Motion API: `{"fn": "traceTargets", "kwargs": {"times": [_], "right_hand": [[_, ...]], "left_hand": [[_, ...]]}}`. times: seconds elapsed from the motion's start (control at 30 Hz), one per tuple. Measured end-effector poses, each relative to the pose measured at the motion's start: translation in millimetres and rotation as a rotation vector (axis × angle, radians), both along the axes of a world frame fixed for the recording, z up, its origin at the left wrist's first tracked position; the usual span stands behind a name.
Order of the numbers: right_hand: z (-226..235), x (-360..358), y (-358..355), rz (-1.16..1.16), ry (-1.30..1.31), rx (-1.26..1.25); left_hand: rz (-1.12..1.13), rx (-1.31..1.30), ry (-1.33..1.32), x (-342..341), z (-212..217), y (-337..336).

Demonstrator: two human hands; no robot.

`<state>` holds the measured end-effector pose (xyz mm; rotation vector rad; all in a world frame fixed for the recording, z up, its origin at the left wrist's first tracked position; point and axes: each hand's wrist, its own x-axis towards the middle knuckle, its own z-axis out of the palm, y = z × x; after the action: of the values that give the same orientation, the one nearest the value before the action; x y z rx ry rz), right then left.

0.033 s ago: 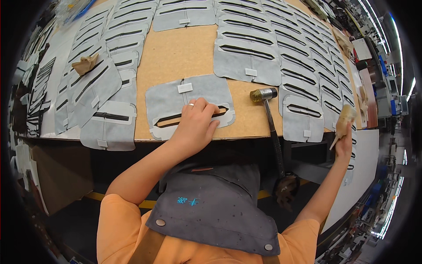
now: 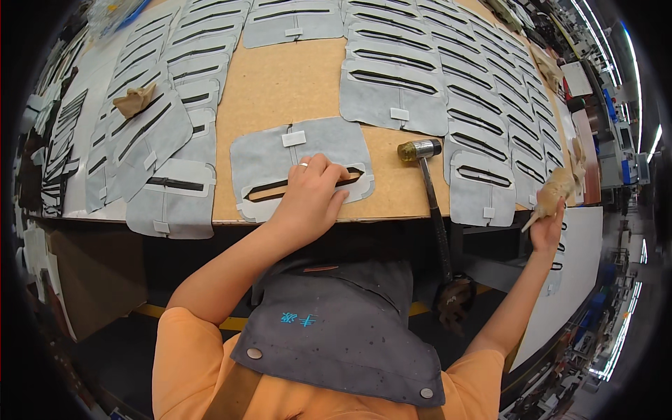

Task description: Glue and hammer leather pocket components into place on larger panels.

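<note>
A grey leather-like panel (image 2: 259,155) lies near the table's front edge, with a black-edged slot and a small white tab. My left hand (image 2: 315,192) rests over the slot, its fingers bent and pressed together on the panel; the fingertips are partly hidden. Out at the right, beyond the table's front corner, my right hand (image 2: 548,227) is closed round a tan squeeze bottle (image 2: 558,189) with a thin nozzle. The nozzle points down and to the left. A hammer (image 2: 420,150) with a metal head and dark handle lies right of the panel, its handle reaching past the edge.
Overlapping rows of similar grey panels (image 2: 392,105) cover the right side of the table, and more panels (image 2: 171,217) lie at the left. A crumpled tan piece (image 2: 134,101) sits on the left stack. Bare brown board (image 2: 280,84) shows in the middle.
My right hand has turned the squeeze bottle, so its body leans further right and its nozzle sits slightly further left. My left hand stays on the panel.
</note>
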<state>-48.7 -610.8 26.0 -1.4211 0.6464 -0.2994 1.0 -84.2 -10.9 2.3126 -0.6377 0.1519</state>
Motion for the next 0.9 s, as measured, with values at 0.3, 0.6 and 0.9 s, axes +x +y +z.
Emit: {"fn": "traceTargets", "kwargs": {"times": [0.3,0.6,0.9], "right_hand": [[-4.7,3.1,234.7,0.379,-0.395,0.57],[-22.2,1.1,292.9,0.353,-0.319,0.171],[-27.5,3.9,303.7,0.224,-0.426,-0.154]], "left_hand": [[0.011,-0.089,0.03,-0.2,-2.0,-2.2],[0.037,-0.156,0.048,-0.2,-0.8,-3.4],[0.042,-0.14,0.01,-0.3,-3.1,-3.9]]}}
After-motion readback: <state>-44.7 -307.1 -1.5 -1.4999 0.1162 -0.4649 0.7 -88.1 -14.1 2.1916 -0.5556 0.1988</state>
